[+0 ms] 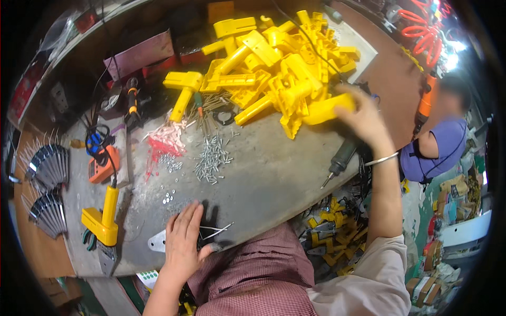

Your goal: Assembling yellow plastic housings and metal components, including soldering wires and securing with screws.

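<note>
Metal plate (pixel 156 242), pale and with small holes, lies at the near edge of the grey table (pixel 258 184), partly under the left hand (pixel 183 239). This hand is spread above it with the thumb apart; what its palm side grasps is hidden, so I cannot tell if it holds or only presses. Thin white wires (pixel 216 229) come out beside its fingers, toward the right. More to the left, near the same edge, a yellow tool (pixel 101 224) with a cord is lying, and green-handled pliers (pixel 89 239) are just beside it.

A little farther are small washers (pixel 168 197), then a heap of silver screws (pixel 212 159). At the right edge of the table there is a dark power screwdriver (pixel 343 157). To the left stands an orange meter (pixel 103 165).

Beyond the screws, the right hand (pixel 363 117) has its fingers and thumb closed on a yellow housing (pixel 326 109), which is somewhat blurred, at the near right side of the big pile of yellow housings (pixel 287 58). Farther on the right, a person in purple (pixel 437 150) is near a hanging orange tool (pixel 426 100).
</note>
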A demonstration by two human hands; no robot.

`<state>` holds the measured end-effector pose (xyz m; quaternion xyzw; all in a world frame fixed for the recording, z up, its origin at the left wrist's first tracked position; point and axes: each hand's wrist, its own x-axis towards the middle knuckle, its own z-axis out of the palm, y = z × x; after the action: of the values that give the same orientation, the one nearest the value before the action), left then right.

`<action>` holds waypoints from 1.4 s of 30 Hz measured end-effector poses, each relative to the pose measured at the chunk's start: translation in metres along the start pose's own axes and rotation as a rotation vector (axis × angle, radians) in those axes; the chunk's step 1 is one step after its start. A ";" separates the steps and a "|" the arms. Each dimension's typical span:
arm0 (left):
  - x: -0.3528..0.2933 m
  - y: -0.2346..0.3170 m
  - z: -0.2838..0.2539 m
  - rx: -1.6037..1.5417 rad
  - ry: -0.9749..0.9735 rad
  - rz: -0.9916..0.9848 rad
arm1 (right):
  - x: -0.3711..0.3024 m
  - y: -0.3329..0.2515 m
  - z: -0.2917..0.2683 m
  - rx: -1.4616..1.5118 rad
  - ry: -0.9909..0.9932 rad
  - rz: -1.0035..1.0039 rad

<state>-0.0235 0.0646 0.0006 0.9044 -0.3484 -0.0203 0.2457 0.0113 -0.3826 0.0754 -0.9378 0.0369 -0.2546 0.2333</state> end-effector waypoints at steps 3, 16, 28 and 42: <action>0.002 -0.002 -0.006 -0.260 0.185 0.002 | 0.029 0.001 -0.037 0.264 0.127 0.302; -0.010 0.009 -0.033 -0.391 0.519 -0.199 | -0.044 -0.215 0.086 0.936 -0.435 -0.530; -0.035 -0.023 -0.017 -0.976 0.798 -0.434 | 0.052 -0.149 0.228 -0.418 -0.387 -0.179; -0.053 -0.028 -0.024 -1.029 0.799 -0.545 | -0.064 -0.114 0.136 -0.207 -0.363 -0.211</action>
<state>-0.0415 0.1263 0.0017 0.6668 0.0611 0.0906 0.7372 0.0174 -0.2125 -0.0053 -0.9858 -0.0782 -0.0995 0.1107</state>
